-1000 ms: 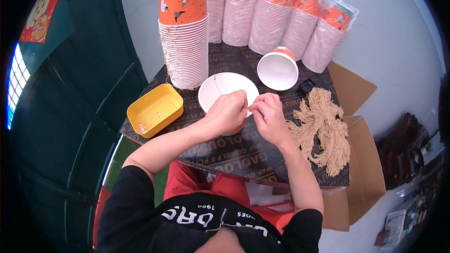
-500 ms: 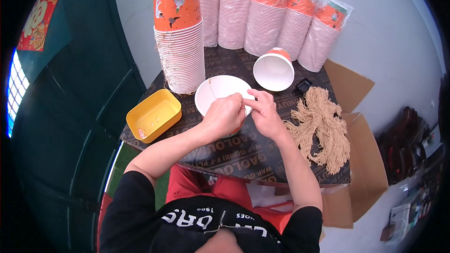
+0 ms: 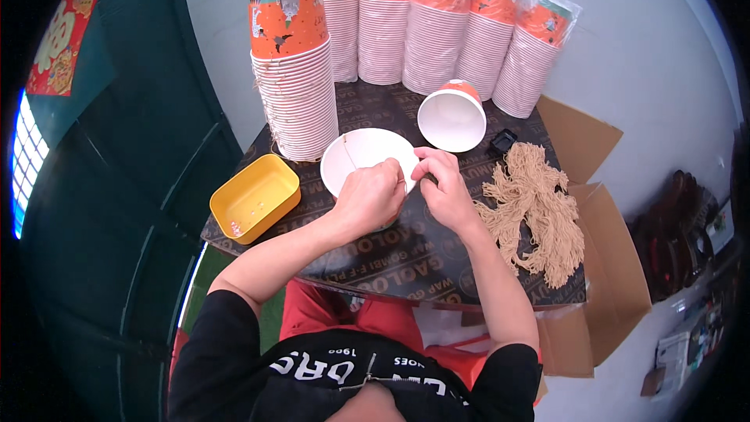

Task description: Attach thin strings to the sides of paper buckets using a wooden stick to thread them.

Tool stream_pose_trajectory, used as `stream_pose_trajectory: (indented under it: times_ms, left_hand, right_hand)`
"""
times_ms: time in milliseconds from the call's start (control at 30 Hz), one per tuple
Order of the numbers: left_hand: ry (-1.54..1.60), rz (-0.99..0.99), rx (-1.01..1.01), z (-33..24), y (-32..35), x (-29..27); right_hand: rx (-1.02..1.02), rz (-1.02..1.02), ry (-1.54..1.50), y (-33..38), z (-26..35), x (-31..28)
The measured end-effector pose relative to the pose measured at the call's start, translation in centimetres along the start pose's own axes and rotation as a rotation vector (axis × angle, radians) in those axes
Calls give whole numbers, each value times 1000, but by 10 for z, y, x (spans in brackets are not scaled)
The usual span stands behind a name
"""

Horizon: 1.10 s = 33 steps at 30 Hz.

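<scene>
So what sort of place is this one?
Probably a small piecework bench. Wrapped stacks of paper cups line the wall, a bundle of string lies on the board, and both hands, left hand and right hand, work at a white cup.

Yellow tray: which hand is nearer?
Left. The left hand sits just right of the yellow tray, at the white bowl; the right hand is farther right, beyond the left.

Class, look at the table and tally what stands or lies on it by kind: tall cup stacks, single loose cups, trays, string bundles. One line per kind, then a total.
Tall cup stacks: 6, one unwrapped and five wrapped
Single cups: 2, one in the hands, one on its side
Yellow tray: 1
Tan string bundle: 1
Total: 10
</scene>
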State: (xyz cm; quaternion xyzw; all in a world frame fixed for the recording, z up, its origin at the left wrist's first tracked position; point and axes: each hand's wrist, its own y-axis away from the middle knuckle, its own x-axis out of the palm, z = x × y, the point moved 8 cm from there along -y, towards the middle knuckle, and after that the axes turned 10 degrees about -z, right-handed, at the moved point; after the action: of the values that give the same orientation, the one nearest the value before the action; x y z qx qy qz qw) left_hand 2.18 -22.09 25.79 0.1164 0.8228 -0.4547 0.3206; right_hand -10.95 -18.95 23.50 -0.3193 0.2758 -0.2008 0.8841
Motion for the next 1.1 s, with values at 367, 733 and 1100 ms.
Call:
stream_pose_trajectory:
  times_ms: [367, 733, 1100]
  left_hand:
    - [-82, -25, 46, -4, 1, -1]
    - [-68, -39, 58, -3, 1, 0]
    - [-56, -27, 34, -4, 0, 0]
  right_hand:
    - [-57, 58, -12, -1, 17, 4]
    - [-434, -79, 314, -10, 50, -3]
    - [-194, -79, 110, -20, 26, 5]
